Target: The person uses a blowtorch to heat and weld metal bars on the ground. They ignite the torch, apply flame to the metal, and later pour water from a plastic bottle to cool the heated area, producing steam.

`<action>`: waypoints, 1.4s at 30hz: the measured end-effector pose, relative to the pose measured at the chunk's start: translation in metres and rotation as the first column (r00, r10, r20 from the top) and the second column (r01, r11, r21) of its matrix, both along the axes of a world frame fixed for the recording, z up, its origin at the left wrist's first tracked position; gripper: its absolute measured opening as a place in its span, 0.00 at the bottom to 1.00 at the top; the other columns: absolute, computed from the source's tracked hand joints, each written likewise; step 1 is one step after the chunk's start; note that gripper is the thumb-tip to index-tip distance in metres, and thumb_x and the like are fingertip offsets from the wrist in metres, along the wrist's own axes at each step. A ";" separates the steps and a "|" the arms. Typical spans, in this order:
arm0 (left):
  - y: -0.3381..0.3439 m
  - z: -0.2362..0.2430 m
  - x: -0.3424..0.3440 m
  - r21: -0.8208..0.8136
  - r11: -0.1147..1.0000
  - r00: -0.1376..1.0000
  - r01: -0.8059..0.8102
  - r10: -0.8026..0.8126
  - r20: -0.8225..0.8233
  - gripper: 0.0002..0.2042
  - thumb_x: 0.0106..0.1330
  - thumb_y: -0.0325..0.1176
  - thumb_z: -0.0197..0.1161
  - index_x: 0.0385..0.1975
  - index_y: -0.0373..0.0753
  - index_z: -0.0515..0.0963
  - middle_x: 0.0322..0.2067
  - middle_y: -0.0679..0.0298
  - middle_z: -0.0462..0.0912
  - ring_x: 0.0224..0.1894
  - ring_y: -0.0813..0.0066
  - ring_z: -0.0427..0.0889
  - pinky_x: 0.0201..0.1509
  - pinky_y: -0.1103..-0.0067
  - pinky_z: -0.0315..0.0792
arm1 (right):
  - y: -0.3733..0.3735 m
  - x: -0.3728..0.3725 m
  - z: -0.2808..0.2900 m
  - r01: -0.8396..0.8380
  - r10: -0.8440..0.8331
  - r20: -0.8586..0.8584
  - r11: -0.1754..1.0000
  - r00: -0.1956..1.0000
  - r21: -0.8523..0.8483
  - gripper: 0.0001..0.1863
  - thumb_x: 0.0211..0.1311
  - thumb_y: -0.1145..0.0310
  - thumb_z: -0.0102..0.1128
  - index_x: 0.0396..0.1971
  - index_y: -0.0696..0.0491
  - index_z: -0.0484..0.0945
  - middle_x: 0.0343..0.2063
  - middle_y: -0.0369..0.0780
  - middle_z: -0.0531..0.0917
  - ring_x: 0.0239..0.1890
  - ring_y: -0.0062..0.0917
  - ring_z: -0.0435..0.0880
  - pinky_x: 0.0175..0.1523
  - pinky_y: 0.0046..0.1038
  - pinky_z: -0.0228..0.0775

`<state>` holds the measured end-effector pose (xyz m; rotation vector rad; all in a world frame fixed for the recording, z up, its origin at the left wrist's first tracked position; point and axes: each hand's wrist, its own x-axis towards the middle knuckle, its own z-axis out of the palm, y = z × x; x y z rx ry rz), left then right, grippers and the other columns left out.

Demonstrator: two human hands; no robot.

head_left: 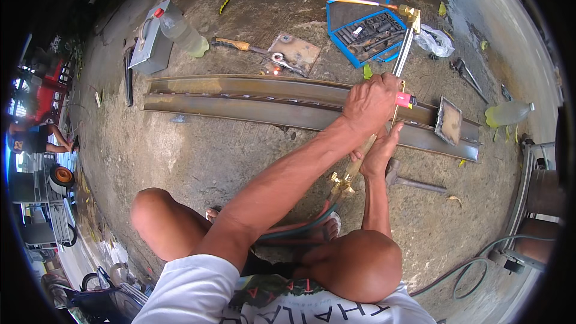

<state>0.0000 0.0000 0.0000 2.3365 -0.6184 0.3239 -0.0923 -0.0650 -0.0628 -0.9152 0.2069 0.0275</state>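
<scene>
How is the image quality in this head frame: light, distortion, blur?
Head view: even daylight with soft shadows; pale glare on the wet concrete at upper right. Fisheye bends the long steel channel and blackens the corners. Left hand, right hand and cutting torch look sharp; things near the rim are squeezed and softer.

Brass cutting torch [384, 93] across steel channel [252, 99]

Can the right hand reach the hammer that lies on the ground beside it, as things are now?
Probably yes. The hammer lies just right of the right hand with bare ground between them, but that hand grips the cutting torch and would have to release it.
</scene>
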 end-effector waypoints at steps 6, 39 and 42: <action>0.044 -0.001 -0.016 0.012 0.998 0.994 -0.066 0.067 -0.089 0.18 0.77 0.42 0.51 0.34 0.30 0.73 0.28 0.42 0.82 0.29 0.42 0.85 0.30 0.57 0.78 | 0.019 -0.012 0.002 -0.101 0.094 -0.085 0.991 0.992 -0.089 0.45 0.68 0.24 0.19 0.43 0.54 0.70 0.16 0.35 0.69 0.09 0.19 0.64 0.14 0.23 0.59; 0.122 -0.020 -0.036 -0.164 0.978 0.886 -0.127 0.037 -0.463 0.25 0.74 0.50 0.56 0.43 0.26 0.76 0.24 0.37 0.81 0.32 0.38 0.85 0.35 0.54 0.75 | 0.057 -0.031 -0.011 -0.218 0.170 -0.245 0.959 0.955 -0.183 0.42 0.68 0.24 0.25 0.39 0.53 0.67 0.17 0.35 0.68 0.10 0.19 0.62 0.15 0.24 0.60; 0.136 -0.016 -0.052 -0.156 0.979 0.860 -0.128 0.031 -0.509 0.28 0.76 0.55 0.52 0.47 0.28 0.78 0.26 0.41 0.83 0.33 0.43 0.86 0.37 0.56 0.75 | 0.053 -0.037 -0.005 -0.215 0.159 -0.253 0.954 0.954 -0.208 0.43 0.67 0.23 0.26 0.40 0.53 0.67 0.17 0.34 0.68 0.10 0.18 0.63 0.16 0.23 0.60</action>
